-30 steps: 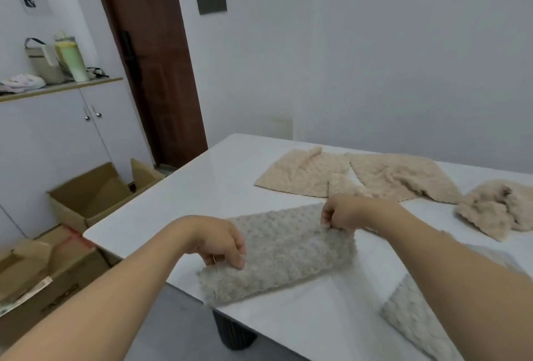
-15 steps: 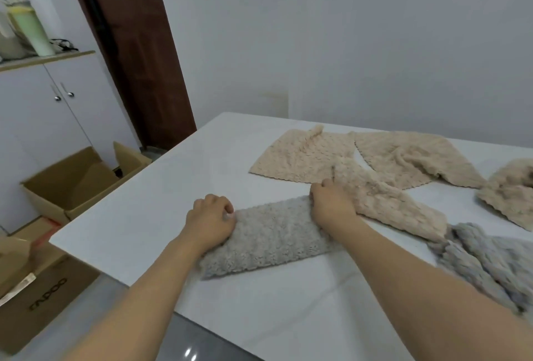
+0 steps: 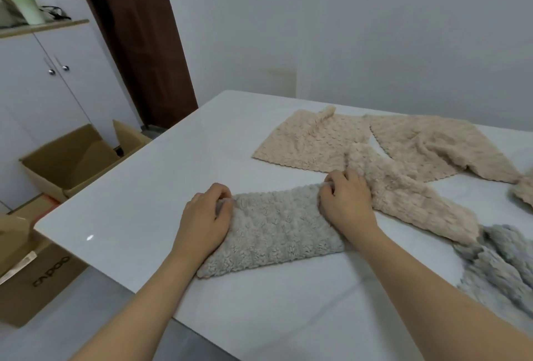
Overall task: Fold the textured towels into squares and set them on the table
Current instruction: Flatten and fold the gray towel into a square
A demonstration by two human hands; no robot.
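A grey textured towel (image 3: 277, 230), folded into a long strip, lies flat on the white table (image 3: 150, 202) near its front left corner. My left hand (image 3: 206, 216) grips the strip's left end with curled fingers. My right hand (image 3: 346, 202) grips its right end, fingers curled over the far edge. A beige towel folded into a strip (image 3: 403, 193) lies just right of my right hand. Two more beige towels, one (image 3: 311, 141) and another (image 3: 427, 147), lie spread out at the back.
A crumpled grey towel (image 3: 499, 268) lies at the right edge, with a beige heap (image 3: 523, 193) beyond it. Open cardboard boxes (image 3: 69, 161) stand on the floor to the left, below a white cabinet (image 3: 43, 78). A brown door (image 3: 138, 43) is behind.
The grey strip went from held slightly raised to lying flat on the table. Both hands moved down onto its ends and stay there. The camera tilted down and closer.
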